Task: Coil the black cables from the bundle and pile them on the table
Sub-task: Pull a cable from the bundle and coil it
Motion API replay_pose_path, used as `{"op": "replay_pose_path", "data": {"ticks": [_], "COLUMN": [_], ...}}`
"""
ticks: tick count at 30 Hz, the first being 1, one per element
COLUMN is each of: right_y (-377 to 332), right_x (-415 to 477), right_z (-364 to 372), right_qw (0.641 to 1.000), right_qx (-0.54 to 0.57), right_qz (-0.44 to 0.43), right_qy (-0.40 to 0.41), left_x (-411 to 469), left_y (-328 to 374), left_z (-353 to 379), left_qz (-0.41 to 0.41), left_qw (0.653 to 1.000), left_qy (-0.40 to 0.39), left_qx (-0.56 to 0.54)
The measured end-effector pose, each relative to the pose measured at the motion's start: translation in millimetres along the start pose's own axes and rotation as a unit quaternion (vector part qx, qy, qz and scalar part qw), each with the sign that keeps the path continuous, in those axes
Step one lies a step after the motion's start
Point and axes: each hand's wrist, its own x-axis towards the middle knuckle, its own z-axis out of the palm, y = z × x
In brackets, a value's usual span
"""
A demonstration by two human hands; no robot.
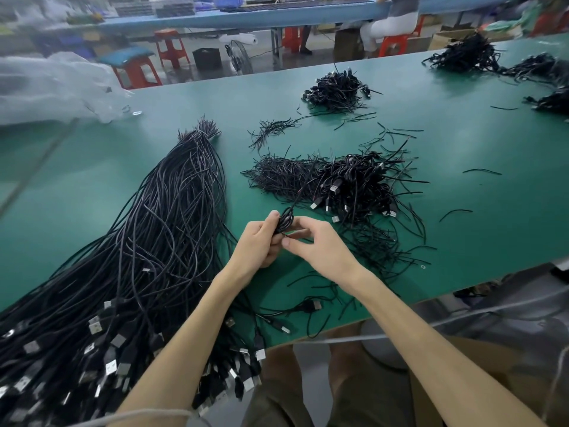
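Note:
A thick bundle of long black USB cables lies on the green table, tied at its far end, with the plugs fanned out at the near left. My left hand grips a small coil of black cable over the table's middle. My right hand pinches the same coil from the right, its fingers curled at the coil's lower part. The cable's loose tail runs up and away from the coil. A pile of coiled cables sits just beyond my hands.
Short black ties lie scattered around the pile. More coiled piles sit at the far middle and far right. Clear plastic bags lie at the far left. Red stools and a seated person are beyond the table.

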Motion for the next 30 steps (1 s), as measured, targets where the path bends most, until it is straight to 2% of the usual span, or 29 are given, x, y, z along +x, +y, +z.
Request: {"op": "replay_pose_path", "data": {"ticks": [5,12,20,24,28,30], "right_y": [-1,3,4,5,0,-4], "right_x": [-1,7,11,7,6,6], "right_z": [1,6,0,6,6,1], "right_qw": [0.999,0.997,0.996,0.993,0.982,0.978], "right_qx": [0.053,0.002,0.015,0.000,-0.034,-0.038], "right_qz": [0.014,0.024,0.014,0.012,-0.013,-0.024], "right_qy": [0.000,0.076,0.083,0.120,0.188,0.202], "left_x": [0,1,2,0,-6,-15], "left_y": [-1,-2,-1,-1,5,8], "left_z": [-1,-1,0,0,6,7], "left_qz": [0.010,0.004,-0.003,0.023,0.100,0.113], "left_qw": [1.000,1.000,1.000,0.999,0.986,0.984], "left_qy": [0.002,0.000,-0.007,-0.009,0.027,0.014], "left_qx": [0.018,0.013,0.006,0.024,0.129,0.136]}}
